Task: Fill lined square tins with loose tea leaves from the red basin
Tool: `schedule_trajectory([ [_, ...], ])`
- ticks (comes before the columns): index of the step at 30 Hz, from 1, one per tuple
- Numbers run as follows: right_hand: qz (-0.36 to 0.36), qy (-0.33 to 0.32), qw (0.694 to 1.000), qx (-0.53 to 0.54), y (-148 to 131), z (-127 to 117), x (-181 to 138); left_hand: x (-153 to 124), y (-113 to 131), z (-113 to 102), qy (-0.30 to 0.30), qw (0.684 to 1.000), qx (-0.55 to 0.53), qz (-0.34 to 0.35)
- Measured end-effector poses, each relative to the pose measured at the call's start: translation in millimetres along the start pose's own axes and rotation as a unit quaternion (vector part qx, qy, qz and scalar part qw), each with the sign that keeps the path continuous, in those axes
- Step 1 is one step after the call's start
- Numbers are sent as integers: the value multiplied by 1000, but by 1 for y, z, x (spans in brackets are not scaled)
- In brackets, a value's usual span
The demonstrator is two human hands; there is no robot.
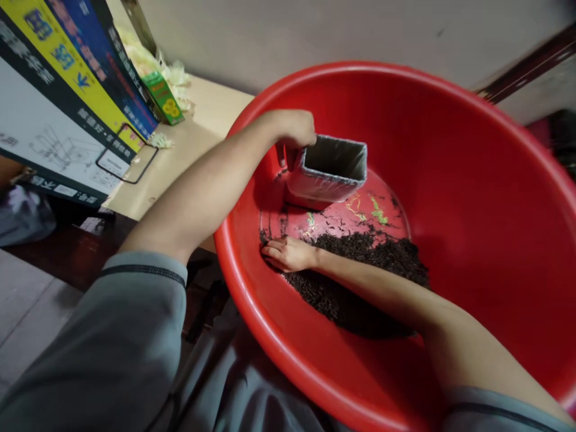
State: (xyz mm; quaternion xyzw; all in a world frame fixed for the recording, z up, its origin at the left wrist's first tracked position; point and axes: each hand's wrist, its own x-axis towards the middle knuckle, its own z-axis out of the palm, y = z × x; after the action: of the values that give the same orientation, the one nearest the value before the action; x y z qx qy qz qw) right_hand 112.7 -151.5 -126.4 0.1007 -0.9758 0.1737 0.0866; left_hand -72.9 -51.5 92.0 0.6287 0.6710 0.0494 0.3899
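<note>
A large red plastic basin (472, 198) fills the right of the view, tilted toward me. Dark loose tea leaves (360, 264) lie heaped on its bottom. My left hand (292, 132) reaches over the rim and grips a square silver foil bag (330, 168), held open and lying on its side with its mouth facing the leaves. My right hand (288, 253) rests low in the basin at the left edge of the pile, fingers bent together and touching the leaves. Whether it holds any is hidden.
A light wooden tabletop (202, 126) lies to the left behind the basin. On it stand a large printed carton (67, 102) and a small green box (164, 99) beside pale shreds. A grey wall is behind. My grey sleeves and lap are at the bottom.
</note>
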Motion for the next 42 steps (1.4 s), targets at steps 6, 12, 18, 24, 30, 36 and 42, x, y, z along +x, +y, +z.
schedule_trajectory([
  [6,178,137,947,228,-10,-60,22,-2,-2,-6,-19,1000,-1,-12],
  [12,279,269,865,318,-9,-161,26,2,-6,-8,-30,1000,3,-7],
  [18,291,378,855,204,50,-223,20,3,-7,-9,-43,999,6,3],
  [24,317,371,867,96,91,-224,24,2,-7,-9,-46,999,-2,-4],
  [30,314,370,862,149,91,-219,24,1,-7,-10,-57,998,0,2],
  [36,309,355,865,174,87,-222,25,1,-6,-10,-63,998,-2,1],
  [42,285,258,914,128,84,-227,16,-4,-4,-11,-56,998,8,-5],
])
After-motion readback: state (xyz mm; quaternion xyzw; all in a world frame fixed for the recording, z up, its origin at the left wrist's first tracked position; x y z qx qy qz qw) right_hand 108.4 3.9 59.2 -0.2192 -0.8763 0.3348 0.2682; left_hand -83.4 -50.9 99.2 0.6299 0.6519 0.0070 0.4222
